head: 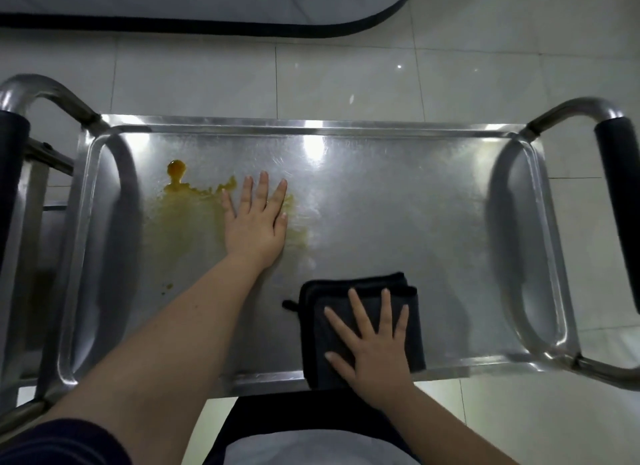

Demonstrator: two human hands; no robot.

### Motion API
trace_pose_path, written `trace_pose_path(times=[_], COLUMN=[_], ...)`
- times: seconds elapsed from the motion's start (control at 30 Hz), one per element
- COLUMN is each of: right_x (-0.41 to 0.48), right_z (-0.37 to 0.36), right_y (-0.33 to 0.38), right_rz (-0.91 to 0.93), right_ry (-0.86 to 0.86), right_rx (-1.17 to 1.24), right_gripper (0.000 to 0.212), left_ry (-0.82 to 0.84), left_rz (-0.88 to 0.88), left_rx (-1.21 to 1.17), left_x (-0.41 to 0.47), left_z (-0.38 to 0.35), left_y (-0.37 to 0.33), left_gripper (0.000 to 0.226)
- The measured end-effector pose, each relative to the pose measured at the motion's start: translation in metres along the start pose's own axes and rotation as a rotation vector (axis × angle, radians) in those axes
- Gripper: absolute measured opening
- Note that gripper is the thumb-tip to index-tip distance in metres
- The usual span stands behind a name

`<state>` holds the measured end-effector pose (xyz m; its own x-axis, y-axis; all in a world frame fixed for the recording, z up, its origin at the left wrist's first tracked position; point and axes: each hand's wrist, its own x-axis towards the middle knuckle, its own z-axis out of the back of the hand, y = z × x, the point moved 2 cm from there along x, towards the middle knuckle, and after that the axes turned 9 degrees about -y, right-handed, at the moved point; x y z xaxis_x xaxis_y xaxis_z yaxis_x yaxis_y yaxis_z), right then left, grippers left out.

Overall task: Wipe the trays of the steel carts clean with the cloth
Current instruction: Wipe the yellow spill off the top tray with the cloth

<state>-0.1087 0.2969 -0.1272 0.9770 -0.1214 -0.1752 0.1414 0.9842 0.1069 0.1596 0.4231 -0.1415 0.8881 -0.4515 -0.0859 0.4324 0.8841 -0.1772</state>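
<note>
A steel cart tray (398,201) fills the middle of the view. An orange-yellow smear (187,201) with a thick blob at its top spreads over the tray's left half. My left hand (256,219) lies flat on the tray with straight fingers, at the right edge of the smear. A folded dark cloth (346,329) sits near the tray's front edge, partly overhanging it. My right hand (374,340) presses flat on the cloth with fingers spread.
Tubular steel handles with black grips rise at the cart's left end (14,132) and right end (620,187). Pale floor tiles (346,80) lie beyond the cart. A grey mat with a dark edge (207,11) lies on the floor at the top.
</note>
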Motion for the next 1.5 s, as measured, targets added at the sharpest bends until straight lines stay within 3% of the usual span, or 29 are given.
trace_pose_path(times=[0.13,0.27,0.5,0.7,0.87,0.97,1.13,1.4,1.5], right_x=[-0.023,-0.016,0.01,0.139,0.287,0.312,0.242,0.013,0.001], right_z=[0.001,0.007,0.007,0.022,0.042,0.046,0.038,0.0,0.001], right_y=[0.01,0.01,0.029,0.042,0.027,0.027,0.037,0.063,0.058], right_rz=[-0.011,-0.024,0.002,-0.068,-0.216,-0.228,-0.136,0.062,0.027], right_ry=[0.079,0.131,0.098,-0.026,0.004,0.034,0.003,0.057,0.105], right_rx=[-0.018,-0.028,-0.006,0.016,0.033,0.018,0.01,-0.025,-0.014], right_gripper=[0.064,0.063,0.066,0.068,0.069,0.071,0.072,0.069,0.066], left_ry=[0.039,-0.049,0.012,-0.016,-0.031,-0.03,-0.027,-0.033,-0.035], left_rz=[-0.001,0.024,0.103,0.122,0.108,0.112,0.104,0.103,0.097], left_rx=[-0.052,-0.122,0.097,0.034,0.006,0.016,0.028,0.019,0.012], left_x=[-0.003,-0.01,-0.024,-0.026,-0.026,-0.025,-0.024,-0.027,-0.031], left_z=[0.007,0.024,0.024,0.019,0.019,0.019,0.019,0.018,0.016], left_y=[0.0,0.027,0.097,0.099,0.1,0.101,0.103,0.103,0.104], left_gripper=[0.057,0.057,0.058,0.062,0.061,0.061,0.058,0.058,0.057])
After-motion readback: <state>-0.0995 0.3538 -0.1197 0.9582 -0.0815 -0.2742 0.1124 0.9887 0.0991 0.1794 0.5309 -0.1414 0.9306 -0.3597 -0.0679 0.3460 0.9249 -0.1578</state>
